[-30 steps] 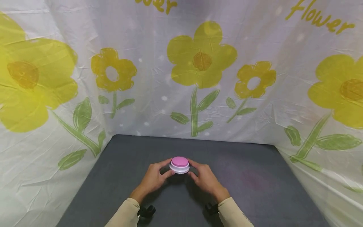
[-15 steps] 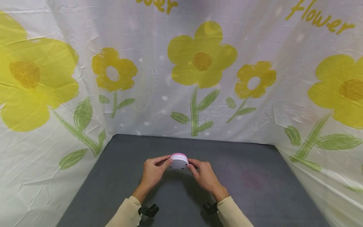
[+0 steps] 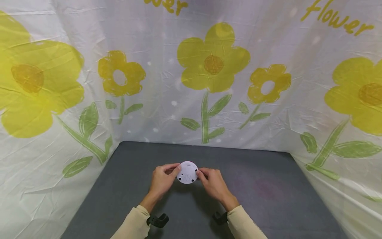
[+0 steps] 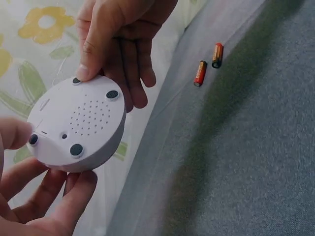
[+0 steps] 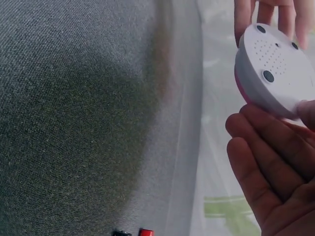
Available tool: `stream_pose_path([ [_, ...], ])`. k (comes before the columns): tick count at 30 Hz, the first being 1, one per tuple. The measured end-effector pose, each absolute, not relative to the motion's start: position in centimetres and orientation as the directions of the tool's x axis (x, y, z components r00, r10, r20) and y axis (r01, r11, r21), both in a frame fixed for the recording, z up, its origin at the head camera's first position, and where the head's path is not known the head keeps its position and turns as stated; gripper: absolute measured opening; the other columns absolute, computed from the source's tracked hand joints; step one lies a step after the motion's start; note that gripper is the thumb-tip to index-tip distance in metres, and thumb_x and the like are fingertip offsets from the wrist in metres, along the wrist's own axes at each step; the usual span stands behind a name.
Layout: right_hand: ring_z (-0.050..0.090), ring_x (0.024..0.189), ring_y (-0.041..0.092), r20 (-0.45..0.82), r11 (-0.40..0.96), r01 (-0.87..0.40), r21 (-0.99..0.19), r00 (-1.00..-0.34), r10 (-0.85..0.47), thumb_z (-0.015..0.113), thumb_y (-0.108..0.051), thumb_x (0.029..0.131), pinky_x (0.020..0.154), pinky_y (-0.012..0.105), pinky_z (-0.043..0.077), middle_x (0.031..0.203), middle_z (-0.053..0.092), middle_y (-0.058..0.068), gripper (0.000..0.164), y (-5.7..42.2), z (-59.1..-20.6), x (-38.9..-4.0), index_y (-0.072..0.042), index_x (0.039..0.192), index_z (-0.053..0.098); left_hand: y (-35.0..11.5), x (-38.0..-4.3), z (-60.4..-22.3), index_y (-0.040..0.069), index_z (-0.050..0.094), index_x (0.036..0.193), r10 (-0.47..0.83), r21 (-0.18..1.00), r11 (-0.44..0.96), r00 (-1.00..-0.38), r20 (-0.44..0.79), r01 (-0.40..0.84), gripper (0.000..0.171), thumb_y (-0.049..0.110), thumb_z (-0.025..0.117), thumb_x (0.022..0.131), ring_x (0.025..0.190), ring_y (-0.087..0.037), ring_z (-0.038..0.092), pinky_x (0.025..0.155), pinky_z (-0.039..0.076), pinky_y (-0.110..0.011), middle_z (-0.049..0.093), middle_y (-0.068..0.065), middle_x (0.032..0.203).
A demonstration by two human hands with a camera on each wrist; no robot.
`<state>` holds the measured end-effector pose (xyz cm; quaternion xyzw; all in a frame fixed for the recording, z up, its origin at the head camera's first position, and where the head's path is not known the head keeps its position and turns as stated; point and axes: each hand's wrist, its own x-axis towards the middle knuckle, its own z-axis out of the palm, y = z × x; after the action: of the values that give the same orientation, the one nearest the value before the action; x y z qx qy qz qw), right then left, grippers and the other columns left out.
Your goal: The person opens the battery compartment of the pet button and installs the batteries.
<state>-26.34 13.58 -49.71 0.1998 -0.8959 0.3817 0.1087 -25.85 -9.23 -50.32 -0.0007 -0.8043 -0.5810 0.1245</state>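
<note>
A round push-button buzzer (image 3: 187, 172) is held up over the table with its white underside facing me. That underside (image 4: 83, 118) carries dark round feet, a patch of small speaker holes and a small screw hole. A pink edge (image 5: 241, 88) shows along its far side in the right wrist view. My left hand (image 3: 161, 181) pinches its left rim, thumb on the base and fingers behind. From the right, my right hand (image 3: 215, 185) grips the opposite rim, thumb on the base close to a foot. The pink top is mostly hidden behind the base.
Two small red-and-black batteries (image 4: 200, 73) lie on the dark grey tabletop (image 3: 268, 199) in the left wrist view. White curtains with yellow flowers (image 3: 213, 64) enclose the table at the back and sides. Black bands (image 3: 158, 220) sit at both wrists.
Both hands have tilted the buzzer over: its pink top faced up a second ago, its edge showed midway, and now the white base faces me. The hands keep hold of the rim.
</note>
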Motion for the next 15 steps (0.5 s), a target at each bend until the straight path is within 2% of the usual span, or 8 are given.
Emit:
stream_pose_path([
  [8, 0.057, 0.071, 0.006, 0.289, 0.657, -0.388, -0.646, -0.921, -0.259, 0.068, -0.019, 0.108, 0.063, 0.023, 0.047, 0.085, 0.080, 0.002, 0.022, 13.6, -49.7, -26.5, -0.017, 0.094, 0.084, -9.4, -25.8, -50.6, 0.006, 0.084, 0.118, -0.069, 0.936, 0.327, -0.984, 0.165, 0.134, 0.027, 0.009, 0.084, 0.091, 0.095, -0.020, 0.080, 0.079, 0.063, -0.027, 0.083, -0.010, 0.108],
  [11, 0.056, 0.068, 0.005, 0.255, 0.657, -0.376, -0.654, -0.927, -0.277, 0.070, -0.018, 0.105, 0.061, 0.022, 0.047, 0.082, 0.078, 0.000, 0.018, 13.6, -49.8, -26.5, -0.016, 0.092, 0.083, -9.3, -25.8, -50.9, 0.003, 0.083, 0.119, -0.062, 0.947, 0.307, -0.991, 0.117, 0.092, 0.028, 0.008, 0.084, 0.091, 0.093, -0.019, 0.080, 0.077, 0.066, -0.029, 0.083, -0.012, 0.107],
  [15, 0.057, 0.067, 0.002, 0.224, 0.640, -0.383, -0.666, -0.921, -0.318, 0.074, -0.017, 0.101, 0.060, 0.022, 0.049, 0.079, 0.075, -0.006, 0.012, 13.7, -50.1, -26.2, -0.013, 0.094, 0.083, -9.1, -25.6, -51.4, -0.005, 0.080, 0.119, -0.040, 0.975, 0.218, -0.998, 0.051, 0.041, 0.030, 0.004, 0.084, 0.091, 0.090, -0.022, 0.080, 0.076, 0.070, -0.038, 0.081, -0.018, 0.108],
])
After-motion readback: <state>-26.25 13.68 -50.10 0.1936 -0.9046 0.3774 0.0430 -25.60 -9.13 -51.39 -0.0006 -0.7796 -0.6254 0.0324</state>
